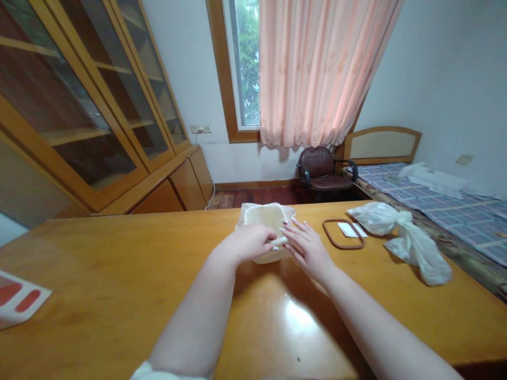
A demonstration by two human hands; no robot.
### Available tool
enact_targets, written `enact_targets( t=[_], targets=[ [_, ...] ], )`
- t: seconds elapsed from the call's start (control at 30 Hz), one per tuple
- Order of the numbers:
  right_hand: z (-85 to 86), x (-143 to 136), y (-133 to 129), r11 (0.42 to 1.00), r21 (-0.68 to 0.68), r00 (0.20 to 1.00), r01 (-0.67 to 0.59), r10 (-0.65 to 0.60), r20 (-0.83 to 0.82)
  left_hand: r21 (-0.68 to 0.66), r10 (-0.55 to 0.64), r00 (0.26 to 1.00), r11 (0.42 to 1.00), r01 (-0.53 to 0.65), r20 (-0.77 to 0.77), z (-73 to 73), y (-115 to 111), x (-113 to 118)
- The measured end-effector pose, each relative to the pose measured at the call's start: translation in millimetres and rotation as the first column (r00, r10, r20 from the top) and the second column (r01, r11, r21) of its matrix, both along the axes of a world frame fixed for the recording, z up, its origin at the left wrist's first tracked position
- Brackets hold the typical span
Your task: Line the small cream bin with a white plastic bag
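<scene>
A pale bin (266,215) stands on the wooden table in front of me, with a thin translucent plastic bag (291,211) lining it and folded out over its rim. My left hand (255,241) is closed at the near rim, its thumb and fingers pinching the bag's edge. Against the right side of the rim lies my right hand (307,245), fingers stretched out and resting on the bag. Both hands hide part of the near rim. To the right, a brown rounded ring (330,240) lies flat on the table, partly around a small white piece (346,229).
A tied, filled plastic bag (404,227) lies at the table's right side. A red-and-white item (24,298) is at the left edge. Beyond the table (158,264) are a brown office chair (320,169), a bed (447,195) and a glass-door cabinet (119,100).
</scene>
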State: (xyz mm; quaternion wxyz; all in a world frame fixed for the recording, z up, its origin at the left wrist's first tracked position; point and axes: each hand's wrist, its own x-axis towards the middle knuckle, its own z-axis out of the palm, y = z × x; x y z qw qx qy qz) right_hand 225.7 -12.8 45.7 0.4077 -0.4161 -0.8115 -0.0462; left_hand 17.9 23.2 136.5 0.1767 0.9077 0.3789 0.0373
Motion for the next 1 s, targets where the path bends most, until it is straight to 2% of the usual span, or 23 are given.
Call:
enact_targets(
  t=[0.13, 0.27, 0.37, 0.47, 0.57, 0.63, 0.8, 1.0],
  targets=[
    [23.2, 1, 18, 0.992, -0.112, 0.989, -0.051, 0.066, 0.135, 0.038, 0.064, 0.997, 0.997, -0.062, -0.053, -1.8, 0, 5],
    [46.4, 6, 28, 0.957, -0.288, 0.968, -0.023, 0.094, 0.233, 0.122, 0.117, 0.981, 0.988, -0.099, -0.152, -5.9, 0, 15],
    [61.4, 12, 30, 0.946, -0.321, 0.975, -0.035, 0.102, 0.195, 0.109, 0.135, 0.978, 0.987, -0.118, -0.158, -6.7, 1, 18],
    [71.5, 14, 29, 0.949, -0.312, 0.989, -0.047, 0.088, 0.121, 0.053, 0.109, 0.991, 0.993, -0.105, -0.079, -2.8, 0, 11],
    [76.8, 10, 27, 0.952, -0.301, 0.987, -0.063, 0.104, 0.122, 0.085, 0.094, 0.993, 0.991, -0.100, 0.069, 3.4, -2, -1],
    [78.0, 6, 26, 0.942, -0.327, 0.980, -0.078, 0.133, 0.150, 0.119, 0.104, 0.989, 0.986, -0.117, 0.104, 6.0, -4, -7],
    [76.6, -1, 30, 0.877, -0.480, 0.983, 0.017, 0.074, 0.169, 0.128, 0.099, 0.995, 0.987, -0.098, -0.002, 2.8, -6, -4],
    [74.9, -2, 34, 0.866, -0.501, 0.982, -0.002, 0.097, 0.164, 0.120, 0.110, 0.989, 0.988, -0.097, -0.102, -2.9, -4, 12]
  ],
)
